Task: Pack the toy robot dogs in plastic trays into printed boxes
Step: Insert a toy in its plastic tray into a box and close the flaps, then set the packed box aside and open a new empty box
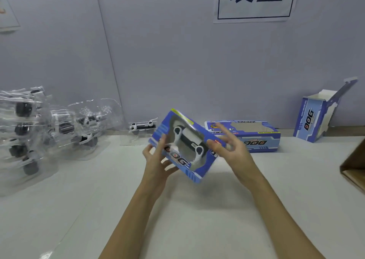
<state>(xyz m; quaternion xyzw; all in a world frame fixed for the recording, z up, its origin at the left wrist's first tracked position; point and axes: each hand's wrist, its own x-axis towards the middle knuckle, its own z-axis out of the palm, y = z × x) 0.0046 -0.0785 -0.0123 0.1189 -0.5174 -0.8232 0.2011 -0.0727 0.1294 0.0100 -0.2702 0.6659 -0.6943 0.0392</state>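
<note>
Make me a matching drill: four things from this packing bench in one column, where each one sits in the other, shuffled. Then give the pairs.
Things
1. Box with a toy dog showing through its window
2. Box with its top flap open
3. Stack of clear trays
4. Box lying flat

Places
A. Standing upright at the far right, by the wall
B. Piled at the left edge of the table
C. Held tilted above the table between the left hand and the right hand
D. On the table behind the right hand

Pairs: 1-C, 2-A, 3-B, 4-D
</note>
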